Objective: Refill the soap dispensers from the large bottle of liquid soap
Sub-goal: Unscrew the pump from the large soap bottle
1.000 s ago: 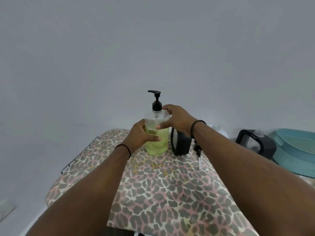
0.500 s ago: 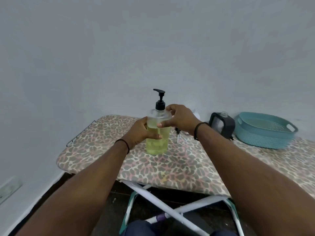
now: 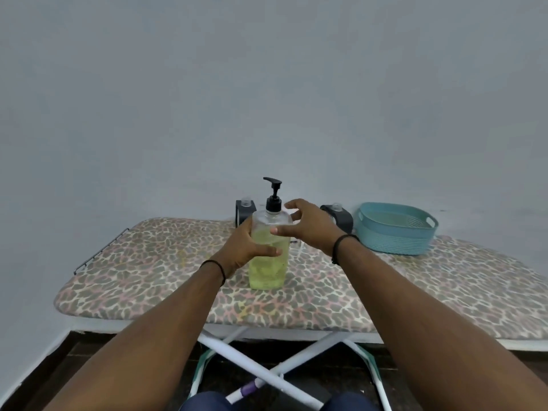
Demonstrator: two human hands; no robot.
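A large clear bottle (image 3: 268, 268) of yellow-green liquid soap with a black pump top (image 3: 273, 193) stands upright on the leopard-print ironing board (image 3: 148, 262). My left hand (image 3: 247, 247) grips the bottle's left side, thumb across its front. My right hand (image 3: 308, 225) hovers at the bottle's upper right with fingers spread and loosely bent; its thumb tip sits at the bottle's shoulder. Two dark grey dispensers stand by the wall behind: one (image 3: 244, 210) left of the pump, one (image 3: 341, 216) partly hidden by my right hand.
A teal plastic basket (image 3: 396, 232) sits on the board at the back right. The board's metal rest (image 3: 100, 250) juts out at the left end. White crossed legs (image 3: 267, 369) and dark floor lie below the near edge. A plain wall rises behind.
The view has pulled back, showing more of the board. My right hand has let go of the bottle's shoulder and opened; my left hand keeps its grip. A second dark dispenser came into sight.
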